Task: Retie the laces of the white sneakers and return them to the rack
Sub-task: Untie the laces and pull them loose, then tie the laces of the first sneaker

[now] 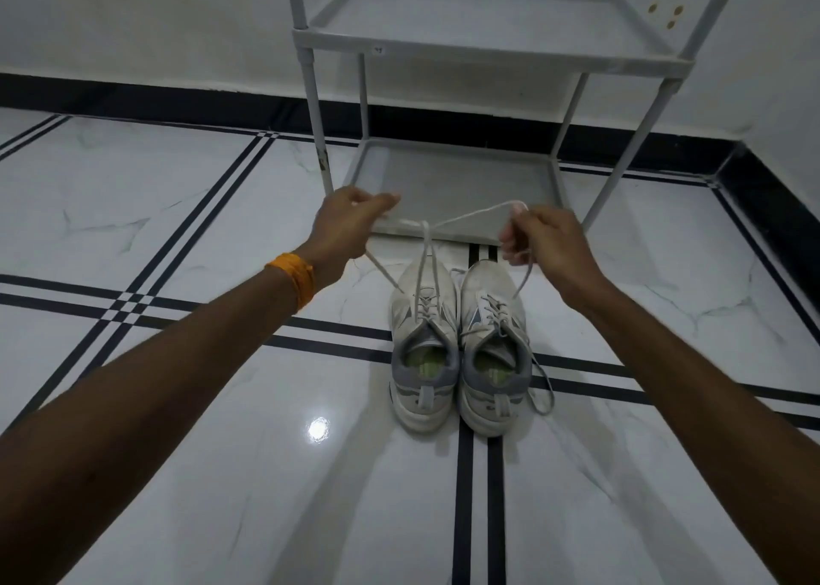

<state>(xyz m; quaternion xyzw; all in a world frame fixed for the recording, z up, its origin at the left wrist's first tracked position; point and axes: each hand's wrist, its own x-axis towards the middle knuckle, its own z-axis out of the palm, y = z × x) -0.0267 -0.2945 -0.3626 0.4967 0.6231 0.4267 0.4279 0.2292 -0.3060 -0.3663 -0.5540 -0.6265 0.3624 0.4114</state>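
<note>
Standing at the far side against the white wall, the pale grey plastic two-tier shoe rack has both shelves bare, its lower shelf just beyond the hands. On the glossy white marble-look floor with black stripe lines, the pair of worn white sneakers with grey heel collars sits side by side, heels near, toes pointing far towards the rack. They look light and soft-sided, easy to lift by pinching both heel collars together in one hand.

The left hand, with an orange band at its wrist, is closed in a pinch on one end of the flat white lace of the left sneaker; the right hand is closed on the other end, which loops over its fingers. Both strands rise from the eyelets and cross between the hands, so I judge the first knot is being formed. Such lace is limp and somewhat slick, so each grip belongs close to the crossing, under steady tension. The right sneaker's grey lace trails loose on the floor, untied.
</note>
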